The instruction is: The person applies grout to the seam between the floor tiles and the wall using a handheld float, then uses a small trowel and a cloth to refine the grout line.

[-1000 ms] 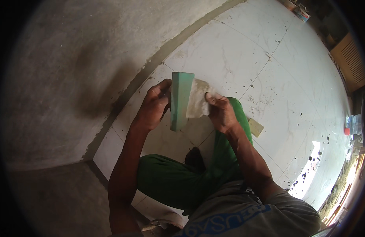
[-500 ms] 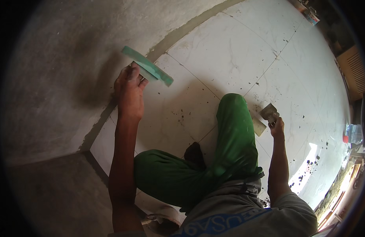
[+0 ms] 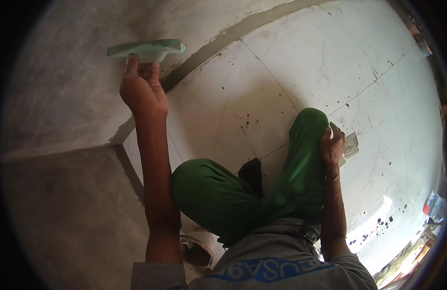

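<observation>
My left hand (image 3: 142,89) is raised at the wall, its fingers closed on the back of a green plastering float (image 3: 146,48). The float's long face is turned to the grey rendered wall (image 3: 78,92); whether it touches cannot be told. Beside my right knee, my right hand (image 3: 333,147) is closed round a small flat scraper (image 3: 336,130), seen nearly edge-on and partly hidden by the fingers. A pale flat block (image 3: 351,145) lies on the tiles by that hand.
White floor tiles (image 3: 223,92) scattered with dark crumbs meet the wall along a rough strip. Close to my left hip stands a bucket (image 3: 211,244). A clear bottle with a red cap (image 3: 435,208) is at the far right. Green-trousered legs are folded in the middle.
My left hand has swung the float up and left along the wall, turning it level. The right hand has drawn in against my knee with the scraper. The whole view has shifted slightly.
</observation>
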The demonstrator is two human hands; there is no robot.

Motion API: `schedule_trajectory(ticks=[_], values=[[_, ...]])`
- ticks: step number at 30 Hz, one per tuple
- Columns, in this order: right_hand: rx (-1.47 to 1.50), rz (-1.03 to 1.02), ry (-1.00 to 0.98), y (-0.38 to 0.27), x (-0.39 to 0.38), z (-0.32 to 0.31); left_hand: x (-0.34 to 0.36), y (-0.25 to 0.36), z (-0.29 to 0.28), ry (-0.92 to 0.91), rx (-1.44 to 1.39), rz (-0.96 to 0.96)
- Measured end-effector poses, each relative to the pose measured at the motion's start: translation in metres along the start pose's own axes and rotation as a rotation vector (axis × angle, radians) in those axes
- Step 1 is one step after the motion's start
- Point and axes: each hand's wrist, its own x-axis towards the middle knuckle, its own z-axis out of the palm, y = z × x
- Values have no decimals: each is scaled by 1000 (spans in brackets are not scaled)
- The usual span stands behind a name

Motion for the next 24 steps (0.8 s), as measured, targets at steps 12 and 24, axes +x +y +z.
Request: schedule_trajectory(ticks=[12,24], values=[[130,-238,-77,-20,9,-2,-4,6,2,-84,-31,18],[117,-268,87,-42,-8,2,-24,-13,10,-424,59,-148]])
